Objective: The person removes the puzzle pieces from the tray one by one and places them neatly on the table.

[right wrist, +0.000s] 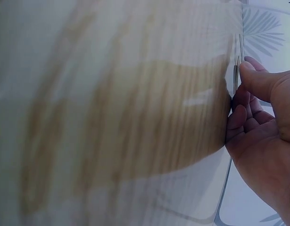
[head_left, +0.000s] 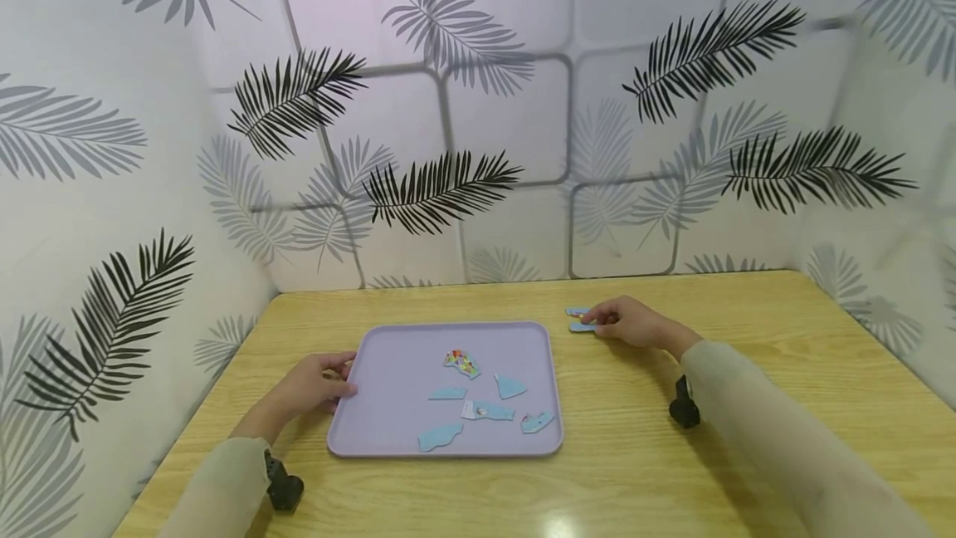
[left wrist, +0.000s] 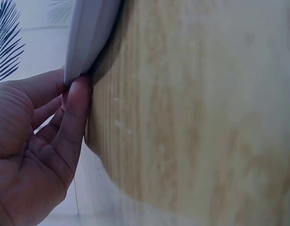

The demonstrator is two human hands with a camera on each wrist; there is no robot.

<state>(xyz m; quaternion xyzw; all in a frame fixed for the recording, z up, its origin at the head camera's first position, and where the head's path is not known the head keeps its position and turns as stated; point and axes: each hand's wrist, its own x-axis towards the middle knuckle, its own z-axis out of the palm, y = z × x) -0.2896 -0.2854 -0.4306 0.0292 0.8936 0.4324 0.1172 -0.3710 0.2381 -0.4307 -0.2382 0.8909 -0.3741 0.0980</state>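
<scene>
A shallow lavender tray (head_left: 388,372) lies on the wooden table. My left hand (head_left: 309,384) holds its left edge, with the rim (left wrist: 83,56) pinched between thumb and fingers in the left wrist view. On the tray are several flat light-blue jigsaw pieces, among them a multicoloured one (head_left: 463,363), a triangular one (head_left: 510,387) and a wavy one (head_left: 441,437). Beyond the tray's right back corner, my right hand (head_left: 631,322) pinches a jigsaw piece (head_left: 581,327) low at the tabletop. Another blue piece (head_left: 577,311) lies just behind it. The fingers partly cover both.
The wood-grain table (head_left: 627,471) extends to the front and right of the tray. A leaf-patterned wall covering (head_left: 508,239) closes off the back and sides. Each wrist carries a small black camera, one at the left sleeve (head_left: 284,484) and one at the right (head_left: 683,405).
</scene>
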